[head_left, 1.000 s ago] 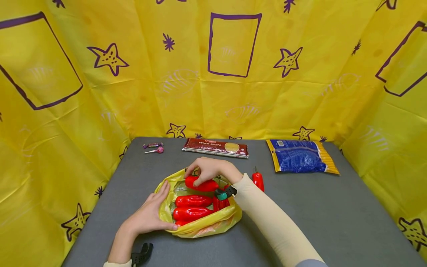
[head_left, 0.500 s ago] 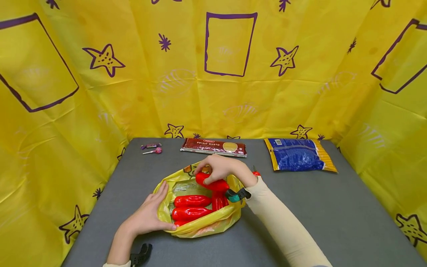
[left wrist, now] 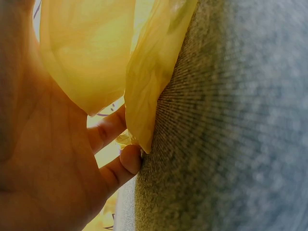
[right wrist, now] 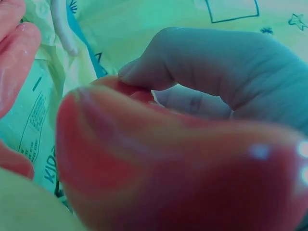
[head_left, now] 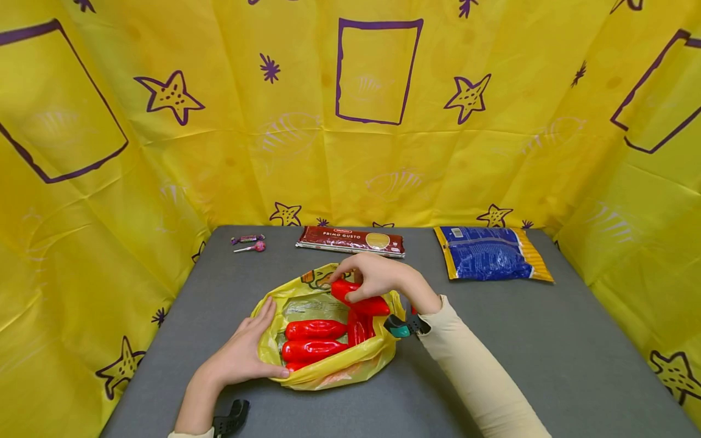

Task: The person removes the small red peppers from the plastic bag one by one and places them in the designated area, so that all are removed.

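Observation:
In the head view my left hand [head_left: 241, 350] lies against the near left side of a yellow plastic bag [head_left: 356, 370], fingers spread along its wall and thumb on the front rim. My right hand [head_left: 383, 277] holds a red pepper [head_left: 369, 305] between thumb and fingers over the bag's right side. Inside the bag lie several more red peppers [head_left: 316, 330] and a greenish printed pack [head_left: 313, 308]. The right wrist view shows the held pepper [right wrist: 178, 168] close up, blurred. Thin yellow bag plastic [left wrist: 89, 53] meets the left hand's fingers in the left wrist view.
At the back of the grey table [head_left: 547, 353] lie a lollipop [head_left: 254, 247], a wrapped candy [head_left: 247, 239], a brown-red Primo Gusto pasta pack [head_left: 350, 240] and a blue-yellow packet [head_left: 490, 255]. A yellow patterned curtain [head_left: 378, 152] encloses the table.
My right hand has moved right with the pepper, from the bag's middle to its right side, uncovering the greenish pack. The loose pepper right of the bag is now mostly hidden behind the right wrist.

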The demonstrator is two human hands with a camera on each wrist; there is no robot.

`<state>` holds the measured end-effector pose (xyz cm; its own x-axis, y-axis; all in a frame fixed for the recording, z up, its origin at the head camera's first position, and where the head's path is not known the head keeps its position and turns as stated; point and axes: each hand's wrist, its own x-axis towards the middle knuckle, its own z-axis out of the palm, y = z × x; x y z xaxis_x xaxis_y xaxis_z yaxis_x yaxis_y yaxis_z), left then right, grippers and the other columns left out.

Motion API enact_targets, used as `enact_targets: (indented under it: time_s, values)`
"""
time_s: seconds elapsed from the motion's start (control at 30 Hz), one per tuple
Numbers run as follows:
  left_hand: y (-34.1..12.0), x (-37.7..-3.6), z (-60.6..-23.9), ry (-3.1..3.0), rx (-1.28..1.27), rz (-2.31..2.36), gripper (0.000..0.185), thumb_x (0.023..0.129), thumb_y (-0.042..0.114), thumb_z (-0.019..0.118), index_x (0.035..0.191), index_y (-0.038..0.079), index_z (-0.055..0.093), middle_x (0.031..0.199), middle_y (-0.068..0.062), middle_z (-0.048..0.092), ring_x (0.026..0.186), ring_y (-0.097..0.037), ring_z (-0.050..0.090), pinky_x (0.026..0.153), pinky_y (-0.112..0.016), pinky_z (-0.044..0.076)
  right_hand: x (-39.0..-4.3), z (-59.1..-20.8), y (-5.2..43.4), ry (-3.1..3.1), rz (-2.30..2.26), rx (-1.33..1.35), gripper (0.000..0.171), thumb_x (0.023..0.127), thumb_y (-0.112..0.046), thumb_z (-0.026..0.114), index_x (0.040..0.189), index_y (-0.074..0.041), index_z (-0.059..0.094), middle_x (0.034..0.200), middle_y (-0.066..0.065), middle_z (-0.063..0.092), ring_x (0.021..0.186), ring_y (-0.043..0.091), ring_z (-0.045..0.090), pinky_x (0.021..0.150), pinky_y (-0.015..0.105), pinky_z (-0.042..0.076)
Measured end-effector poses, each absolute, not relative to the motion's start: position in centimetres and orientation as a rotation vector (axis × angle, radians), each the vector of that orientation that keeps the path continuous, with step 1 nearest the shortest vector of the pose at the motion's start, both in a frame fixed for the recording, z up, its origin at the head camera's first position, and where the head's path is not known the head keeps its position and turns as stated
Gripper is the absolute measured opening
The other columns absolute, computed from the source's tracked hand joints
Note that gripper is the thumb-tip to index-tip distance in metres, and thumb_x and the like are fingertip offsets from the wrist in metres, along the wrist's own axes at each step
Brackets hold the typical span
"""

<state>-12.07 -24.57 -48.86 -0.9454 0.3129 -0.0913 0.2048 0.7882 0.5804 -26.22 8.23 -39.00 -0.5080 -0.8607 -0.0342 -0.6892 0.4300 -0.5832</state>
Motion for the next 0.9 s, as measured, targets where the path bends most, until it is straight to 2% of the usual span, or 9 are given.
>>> enact_targets:
  time_s: [0.23, 0.43, 0.6, 0.9]
  values:
    - [-24.5, -12.1, -48.7, 2.796, 0.411, 0.88, 0.143, 0.066, 0.071, 0.09, 0.17, 0.006, 0.017, 0.178, -0.015, 0.011, 0.139, -0.039, 0.04, 0.108, -0.065, 0.044, -25.6, -38.9, 10.4, 2.356, -0.918, -1.353, 0.045, 0.089, -0.018, 0.077, 0.133, -0.009, 0.073, 0.122, 0.003, 0.071, 0.066, 0.007, 0.059, 0.068, 0.027, 0.056]
    - [-24.4, -12.1, -48.5, 2.794, 0.393, 0.879, 0.143, 0.066, 0.072, 0.09, 0.17, 0.007, 0.017, 0.179, -0.013, 0.012, 0.137, -0.037, 0.04, 0.107, -0.064, 0.045, -25.1, -39.5, 12.5, 2.406, -1.065, -1.35, 0.045, 0.091, -0.017, 0.079, 0.134, -0.008, 0.071, 0.117, 0.004, 0.071, 0.066, 0.008, 0.057, 0.065, 0.027, 0.055]
    - [-24.4, -12.0, -48.6, 2.785, 0.385, 0.88, 0.143, 0.067, 0.072, 0.089, 0.171, 0.008, 0.016, 0.179, -0.013, 0.01, 0.14, -0.039, 0.038, 0.109, -0.065, 0.043, -24.4, -40.4, 14.5, 2.462, -1.238, -1.222, 0.046, 0.09, -0.014, 0.081, 0.134, -0.009, 0.071, 0.119, 0.004, 0.072, 0.064, 0.01, 0.06, 0.065, 0.028, 0.056]
    - [-24.5, -12.0, -48.5, 2.787, 0.394, 0.876, 0.143, 0.067, 0.071, 0.09, 0.17, 0.006, 0.016, 0.178, -0.015, 0.01, 0.14, -0.04, 0.038, 0.109, -0.066, 0.042, -23.2, -42.0, 18.7, 2.556, -1.495, -1.009, 0.045, 0.091, -0.007, 0.082, 0.134, -0.007, 0.07, 0.127, 0.014, 0.066, 0.072, 0.017, 0.068, 0.067, 0.03, 0.06]
